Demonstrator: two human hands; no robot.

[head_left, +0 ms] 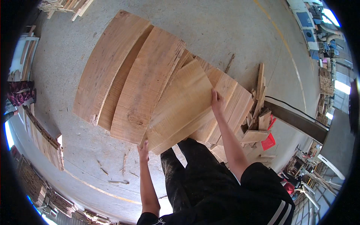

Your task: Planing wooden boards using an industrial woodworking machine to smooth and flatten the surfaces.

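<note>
A wide, pale wooden board point(183, 103) lies at a slant between my two hands. My left hand point(143, 151) grips its near left corner. On the right edge, my right hand point(216, 102) is closed with the thumb showing on top and the other fingers mostly hidden. Under and beyond this board are stacked wide planks. One reddish-brown plank point(148, 82) rests just left of it, and another plank point(112, 63) lies farther left. More boards point(230, 99) are layered to the right, partly covered by the held one.
A red plastic container point(268, 141) and wood offcuts point(263, 120) sit right of the stack, near a dark metal beam point(296, 118). Leaning boards point(43, 140) stand at the left. Splinters point(119, 182) litter the concrete floor point(225, 26). Part of another person point(20, 93) shows at the far left.
</note>
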